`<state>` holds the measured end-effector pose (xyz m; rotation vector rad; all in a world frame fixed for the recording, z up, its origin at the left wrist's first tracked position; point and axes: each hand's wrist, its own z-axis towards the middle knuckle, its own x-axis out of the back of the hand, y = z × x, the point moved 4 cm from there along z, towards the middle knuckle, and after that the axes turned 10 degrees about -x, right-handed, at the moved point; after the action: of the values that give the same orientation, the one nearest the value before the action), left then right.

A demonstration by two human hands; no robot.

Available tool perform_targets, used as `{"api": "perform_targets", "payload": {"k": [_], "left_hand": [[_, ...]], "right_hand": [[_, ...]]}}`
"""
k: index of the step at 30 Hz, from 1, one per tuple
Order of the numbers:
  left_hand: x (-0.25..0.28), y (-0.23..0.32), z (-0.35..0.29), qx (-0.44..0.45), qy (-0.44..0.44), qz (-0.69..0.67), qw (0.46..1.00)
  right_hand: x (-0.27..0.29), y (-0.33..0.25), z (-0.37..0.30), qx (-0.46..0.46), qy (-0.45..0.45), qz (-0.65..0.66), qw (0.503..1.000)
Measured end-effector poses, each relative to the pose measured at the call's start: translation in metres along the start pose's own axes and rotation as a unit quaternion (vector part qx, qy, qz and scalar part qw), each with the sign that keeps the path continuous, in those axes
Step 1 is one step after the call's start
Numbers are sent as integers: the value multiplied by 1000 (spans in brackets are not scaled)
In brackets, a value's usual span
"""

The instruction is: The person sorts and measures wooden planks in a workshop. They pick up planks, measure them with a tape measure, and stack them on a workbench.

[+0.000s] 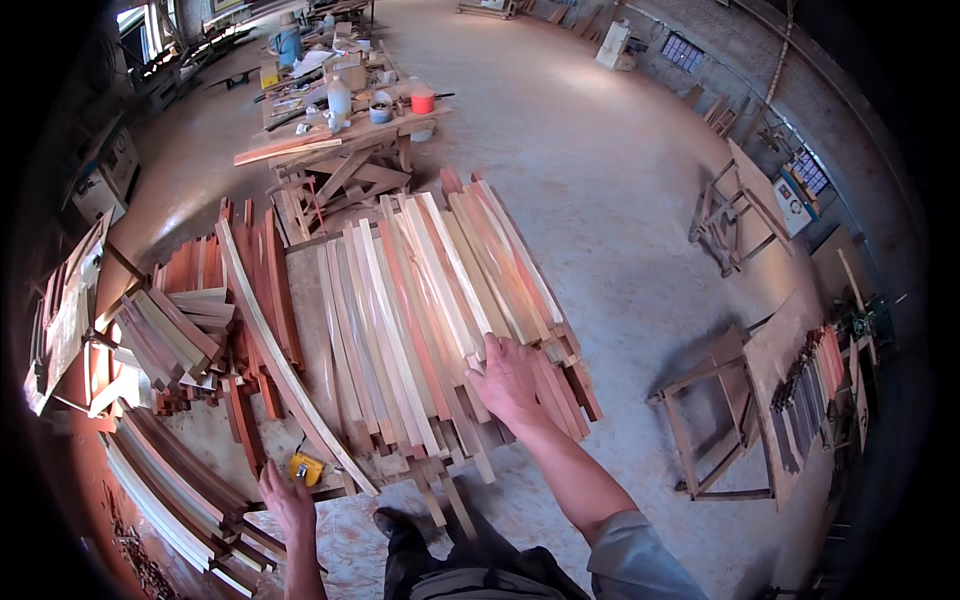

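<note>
A row of long wooden strips (405, 330), pale, pinkish and reddish, lies side by side on the bench before me. My right hand (507, 375) reaches over their near right part, its fingers curled round the near end of a pale wooden strip (462, 280). Lower left, my left hand (288, 500) hovers by the bench's near edge with nothing in it, its fingers stretched and slightly apart. Just beyond its fingertips rests a yellow tape measure (306, 469). One long pale strip (280, 350) lies slantwise between the row and the redder pieces on the left.
Dark red boards (265, 290) and short offcuts (170, 335) are piled at the left. More long strips (165, 490) are stacked lower left. Beyond stands a cluttered workbench (420, 122) with a red tub (422, 101). Wooden stands (735, 215) are on the right.
</note>
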<state>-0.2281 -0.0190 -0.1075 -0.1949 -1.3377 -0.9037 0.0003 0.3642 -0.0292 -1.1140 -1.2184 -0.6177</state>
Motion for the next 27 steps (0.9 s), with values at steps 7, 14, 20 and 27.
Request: {"api": "perform_targets", "payload": {"k": [7,14,20,27], "left_hand": [[49,116,45,-87,49,-132,986],[-17,246,88,-110,-152,-315,930],[-87,315,124,-157,-220,-209,940],[-109,343,154,-79,-287,-122,947]], "right_hand": [[-21,36,19,-5,34,111,993],[-19,62,-12,-201,-205,621,729],[-42,88,-25,-225,-245,709,621],[-27,88,-34,-232,-295,746,550]]}}
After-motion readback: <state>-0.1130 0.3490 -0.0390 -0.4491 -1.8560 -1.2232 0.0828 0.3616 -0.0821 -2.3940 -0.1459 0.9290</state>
